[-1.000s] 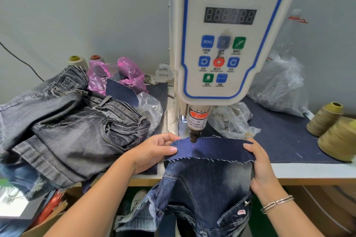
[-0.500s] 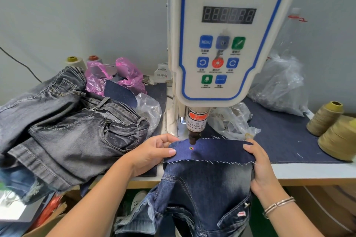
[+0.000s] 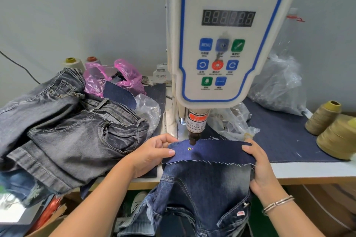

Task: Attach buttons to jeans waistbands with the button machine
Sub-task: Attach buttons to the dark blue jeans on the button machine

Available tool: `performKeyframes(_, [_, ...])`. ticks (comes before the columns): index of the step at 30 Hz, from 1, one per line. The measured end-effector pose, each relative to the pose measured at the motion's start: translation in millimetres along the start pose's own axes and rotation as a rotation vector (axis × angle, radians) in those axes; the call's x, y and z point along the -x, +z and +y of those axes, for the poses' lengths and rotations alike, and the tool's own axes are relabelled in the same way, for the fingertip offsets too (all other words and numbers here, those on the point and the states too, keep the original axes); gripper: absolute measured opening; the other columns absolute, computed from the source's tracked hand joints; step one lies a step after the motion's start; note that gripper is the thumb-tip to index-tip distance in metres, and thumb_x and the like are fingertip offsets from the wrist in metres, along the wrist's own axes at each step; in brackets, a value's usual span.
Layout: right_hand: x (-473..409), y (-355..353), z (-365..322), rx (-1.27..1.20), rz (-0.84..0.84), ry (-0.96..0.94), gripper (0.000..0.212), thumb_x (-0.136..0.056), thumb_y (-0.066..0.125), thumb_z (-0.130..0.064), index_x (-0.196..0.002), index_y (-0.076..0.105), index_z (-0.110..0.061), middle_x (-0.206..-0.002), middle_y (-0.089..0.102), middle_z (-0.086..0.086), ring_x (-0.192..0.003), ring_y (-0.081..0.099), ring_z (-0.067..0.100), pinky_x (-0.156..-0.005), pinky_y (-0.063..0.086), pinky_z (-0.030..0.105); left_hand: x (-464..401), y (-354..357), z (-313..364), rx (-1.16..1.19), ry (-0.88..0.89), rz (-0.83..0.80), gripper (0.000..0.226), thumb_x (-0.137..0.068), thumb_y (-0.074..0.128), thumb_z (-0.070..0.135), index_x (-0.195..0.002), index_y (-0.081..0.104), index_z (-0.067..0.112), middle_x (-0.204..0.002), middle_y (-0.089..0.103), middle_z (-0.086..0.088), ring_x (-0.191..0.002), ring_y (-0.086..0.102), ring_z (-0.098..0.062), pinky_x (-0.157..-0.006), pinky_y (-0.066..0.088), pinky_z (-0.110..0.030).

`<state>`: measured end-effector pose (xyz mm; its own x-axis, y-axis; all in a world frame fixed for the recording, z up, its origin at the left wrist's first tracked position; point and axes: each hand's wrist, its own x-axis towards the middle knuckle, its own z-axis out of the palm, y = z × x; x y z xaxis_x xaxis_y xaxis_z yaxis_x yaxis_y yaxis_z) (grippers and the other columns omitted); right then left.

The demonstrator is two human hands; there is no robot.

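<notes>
Beside the button machine (image 3: 223, 44), grey jeans (image 3: 63, 131) and thread cones (image 3: 335, 131) flank both hands (image 3: 152, 154) pinching the waistband (image 3: 212, 151).

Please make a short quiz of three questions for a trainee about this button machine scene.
1. True or false: the left hand and the right hand both hold the waistband.
2. Where is the metal button? A) on the waistband, just in front of the punch head B) on the grey jeans pile C) beside the thread cones
3. Fill in: the red label above the punch head warns to take care of your ____.

Key: 1 true; 2 A; 3 fingers.
</notes>
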<state>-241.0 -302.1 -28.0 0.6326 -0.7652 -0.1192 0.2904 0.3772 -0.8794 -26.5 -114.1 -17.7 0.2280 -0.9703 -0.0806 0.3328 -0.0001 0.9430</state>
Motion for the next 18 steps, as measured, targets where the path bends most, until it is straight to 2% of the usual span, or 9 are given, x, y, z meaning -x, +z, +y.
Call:
performKeyframes(6, [3, 0, -2, -0.015, -0.03, 0.041, 0.009, -0.066, 0.055, -0.013, -0.075, 0.058, -0.01, -0.075, 0.062, 0.01, -0.064, 0.059, 0.02, -0.063, 0.045, 0.031, 0, 6, 4, -0.037, -0.011, 0.003, 0.025, -0.076, 0.057, 0.001, -0.099, 0.048, 0.007, -0.083, 0.063, -0.004, -0.07, 0.059, -0.013, -0.069, 0.049, -0.023])
performKeyframes(9, [6, -1, -3, -0.031, -0.043, 0.052, 0.007, -0.068, 0.053, -0.011, -0.073, 0.055, -0.009, -0.071, 0.06, 0.01, -0.061, 0.058, 0.02, -0.06, 0.046, 0.029, 0, 11, 8, -0.185, -0.039, 0.037, 0.036, -0.072, 0.069, 0.029, -0.099, 0.053, 0.01, -0.087, 0.058, -0.004, -0.078, 0.052, -0.015, -0.073, 0.041, -0.025])
performKeyframes(11, [8, 0, -5, -0.05, -0.08, 0.057, 0.002, -0.065, 0.054, -0.011, -0.066, 0.056, -0.012, -0.064, 0.058, 0.006, -0.056, 0.057, 0.017, -0.053, 0.047, 0.023, 1, 14, 7, -0.362, -0.02, 0.072, 0.046, -0.071, 0.065, 0.05, -0.097, 0.059, 0.012, -0.091, 0.055, -0.003, -0.086, 0.046, -0.015, -0.079, 0.035, -0.03])
performKeyframes(13, [10, 1, -8, -0.06, -0.138, 0.063, 0.01, -0.056, 0.061, -0.016, -0.054, 0.051, -0.017, -0.056, 0.051, 0.002, -0.05, 0.051, 0.014, -0.048, 0.044, 0.02, 2, 18, 5, -0.434, -0.015, 0.072, 0.037, -0.075, 0.061, 0.056, -0.084, 0.063, 0.021, -0.083, 0.055, 0.0, -0.08, 0.046, -0.014, -0.076, 0.034, -0.03])
performKeyframes(15, [12, 0, -10, -0.063, -0.174, 0.081, 0.017, -0.051, 0.065, -0.018, -0.051, 0.048, -0.018, -0.055, 0.048, 0.002, -0.05, 0.05, 0.015, -0.048, 0.043, 0.021, 6, 21, 4, -0.458, -0.007, 0.068, 0.032, -0.078, 0.06, 0.056, -0.066, 0.057, 0.026, -0.07, 0.049, 0.007, -0.066, 0.042, -0.008, -0.064, 0.032, -0.023])
performKeyframes(18, [17, -2, -13, -0.036, -0.27, 0.103, 0.023, -0.049, 0.067, -0.012, -0.051, 0.046, -0.019, -0.055, 0.047, 0.004, -0.051, 0.049, 0.017, -0.05, 0.041, 0.025, 14, 20, 5, -0.432, 0.041, 0.052, 0.036, -0.081, 0.061, 0.051, -0.061, 0.049, 0.025, -0.063, 0.039, 0.008, -0.058, 0.034, -0.005, -0.056, 0.027, -0.019])
